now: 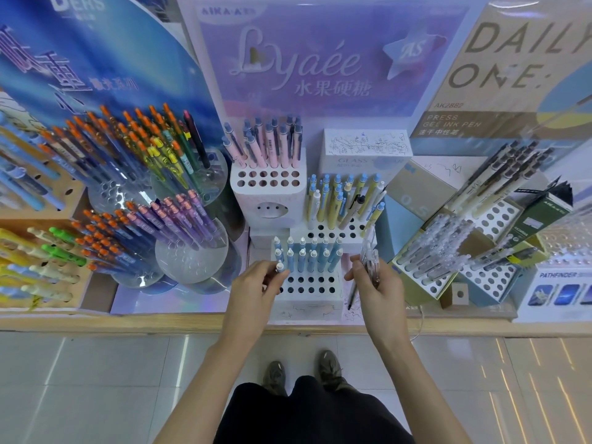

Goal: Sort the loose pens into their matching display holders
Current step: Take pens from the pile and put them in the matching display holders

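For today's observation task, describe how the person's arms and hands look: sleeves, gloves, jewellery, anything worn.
Both forearms are bare down to the frame's edge, and no sleeves show. The left hand and right hand wear no gloves, and no rings, watch or bracelet can be seen. Below them are dark clothing and grey-brown shoes.

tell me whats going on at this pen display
A person standing at a shop shelf is sorting pens. Their left hand pinches a blue pen at the left edge of the white holder, beside the other blue pens standing in it. The holder's front rows of holes are empty. Their right hand grips a bunch of loose pens, mostly clear, not yet placed.
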Available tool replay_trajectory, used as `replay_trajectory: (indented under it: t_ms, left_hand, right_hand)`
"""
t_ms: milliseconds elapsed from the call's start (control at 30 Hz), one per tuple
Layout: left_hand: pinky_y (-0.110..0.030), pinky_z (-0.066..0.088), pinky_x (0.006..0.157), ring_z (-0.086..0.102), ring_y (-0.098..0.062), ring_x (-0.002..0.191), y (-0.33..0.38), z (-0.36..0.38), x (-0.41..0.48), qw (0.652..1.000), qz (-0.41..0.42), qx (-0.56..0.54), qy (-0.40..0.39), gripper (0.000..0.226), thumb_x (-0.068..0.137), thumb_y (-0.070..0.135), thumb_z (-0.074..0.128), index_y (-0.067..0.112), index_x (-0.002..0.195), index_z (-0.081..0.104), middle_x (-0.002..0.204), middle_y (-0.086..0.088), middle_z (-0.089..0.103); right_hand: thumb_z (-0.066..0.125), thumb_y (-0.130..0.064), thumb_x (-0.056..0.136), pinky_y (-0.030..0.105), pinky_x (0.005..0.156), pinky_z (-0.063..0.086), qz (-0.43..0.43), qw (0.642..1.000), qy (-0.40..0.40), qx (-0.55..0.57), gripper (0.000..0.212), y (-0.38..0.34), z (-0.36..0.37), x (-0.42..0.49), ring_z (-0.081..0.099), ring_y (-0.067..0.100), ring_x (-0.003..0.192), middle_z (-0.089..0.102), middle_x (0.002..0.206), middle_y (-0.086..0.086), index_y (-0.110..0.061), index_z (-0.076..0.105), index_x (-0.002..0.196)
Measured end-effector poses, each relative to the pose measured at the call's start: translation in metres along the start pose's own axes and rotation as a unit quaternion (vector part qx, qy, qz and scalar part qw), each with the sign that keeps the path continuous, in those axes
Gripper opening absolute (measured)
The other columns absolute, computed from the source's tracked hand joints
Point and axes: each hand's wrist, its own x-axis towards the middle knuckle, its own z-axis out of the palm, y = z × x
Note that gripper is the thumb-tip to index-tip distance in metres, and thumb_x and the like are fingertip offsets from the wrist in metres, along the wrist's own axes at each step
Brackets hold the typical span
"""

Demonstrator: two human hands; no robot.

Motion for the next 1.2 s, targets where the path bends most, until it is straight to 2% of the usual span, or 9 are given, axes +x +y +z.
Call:
replay_trajectory:
  t_ms: [200,400,567,667,733,867,967,1067,1200]
  left_hand:
    - [-0.01,0.041,0.058,0.058,-0.002,0.062,-0.011,0.007,-0.001,0.999,-0.038,0.005,-0.021,0.013,0.09,0.019,0.063,0.014,0.08,0.056,0.067,0.005,0.058]
    - [-0.006,0.041,0.057,0.06,0.003,0.059,-0.013,0.008,0.004,0.988,-0.109,-0.103,-0.033,0.023,0.086,0.017,0.068,0.029,0.07,0.056,0.062,0.012,0.061]
    - [-0.014,0.041,0.058,0.058,0.0,0.063,-0.016,0.007,0.007,0.992,-0.107,-0.041,-0.048,0.015,0.082,0.025,0.073,0.026,0.085,0.058,0.068,0.016,0.059]
    - [-0.025,0.047,0.064,0.056,-0.012,0.07,-0.013,0.005,-0.002,0.992,-0.123,-0.024,-0.017,0.051,0.077,0.042,0.072,0.022,0.12,0.052,0.08,0.009,0.055]
    - [-0.021,0.044,0.06,0.049,-0.011,0.066,-0.003,0.001,-0.01,0.997,-0.063,-0.043,0.028,0.05,0.074,0.054,0.064,0.023,0.112,0.055,0.077,0.008,0.05]
    - [-0.014,0.039,0.056,0.047,-0.009,0.065,0.026,-0.005,-0.012,0.997,0.012,-0.068,-0.014,0.042,0.073,0.056,0.06,0.036,0.11,0.054,0.082,0.011,0.051]
    - [-0.019,0.041,0.057,0.047,-0.012,0.067,0.046,-0.006,-0.014,0.997,0.059,-0.023,-0.036,0.046,0.076,0.051,0.062,0.033,0.117,0.054,0.094,0.017,0.048]
    - [-0.019,0.04,0.062,0.048,-0.009,0.067,0.063,0.005,-0.02,0.984,0.093,-0.032,-0.148,0.033,0.077,0.045,0.068,0.03,0.106,0.061,0.101,0.022,0.047]
    - [-0.017,0.035,0.056,0.048,-0.008,0.061,0.083,0.027,-0.016,0.976,0.094,-0.067,-0.187,0.016,0.08,0.031,0.072,0.024,0.093,0.064,0.079,0.016,0.058]
  right_hand:
    - [0.053,-0.017,0.097,0.009,0.05,0.036,0.003,1.0,-0.003,0.009,0.024,-0.003,0.0,-0.002,0.05,0.004,0.051,0.058,0.067,0.006,-0.007,0.062,0.077]
    - [0.054,-0.017,0.097,0.019,0.065,0.046,0.031,0.999,-0.001,0.032,0.027,-0.002,-0.001,-0.005,0.048,0.022,0.091,0.06,0.091,0.032,-0.005,0.063,0.074]
    - [0.055,-0.018,0.096,0.013,0.059,0.038,0.022,0.999,0.001,0.043,0.029,-0.004,0.0,-0.009,0.057,0.024,0.085,0.064,0.08,0.018,-0.023,0.065,0.069]
    - [0.058,-0.02,0.095,0.024,0.061,0.04,0.014,0.999,-0.012,0.049,0.035,-0.01,-0.002,-0.012,0.06,0.017,0.067,0.062,0.065,-0.003,-0.038,0.065,0.066]
    - [0.06,-0.022,0.094,0.02,0.057,0.036,0.02,0.997,-0.016,0.072,0.023,-0.013,-0.005,-0.015,0.048,0.006,0.052,0.068,0.073,-0.001,-0.033,0.069,0.076]
    - [0.062,-0.022,0.091,0.008,0.045,0.033,0.046,0.988,-0.023,0.148,0.021,-0.02,-0.012,-0.022,0.049,-0.003,0.05,0.074,0.095,0.006,-0.039,0.072,0.086]
    - [0.063,-0.022,0.089,0.01,0.043,0.03,0.062,0.979,-0.015,0.195,0.007,-0.022,-0.016,-0.03,0.045,-0.001,0.047,0.075,0.088,-0.002,-0.024,0.07,0.091]
    - [0.066,-0.013,0.087,0.013,0.043,0.027,0.078,0.973,0.004,0.216,0.013,-0.02,-0.019,-0.034,0.032,0.002,0.045,0.058,0.06,-0.013,-0.005,0.067,0.097]
    - [0.067,-0.007,0.084,0.014,0.042,0.025,0.086,0.968,-0.009,0.235,0.01,-0.022,-0.028,-0.036,0.027,0.007,0.046,0.053,0.064,0.005,-0.013,0.074,0.088]
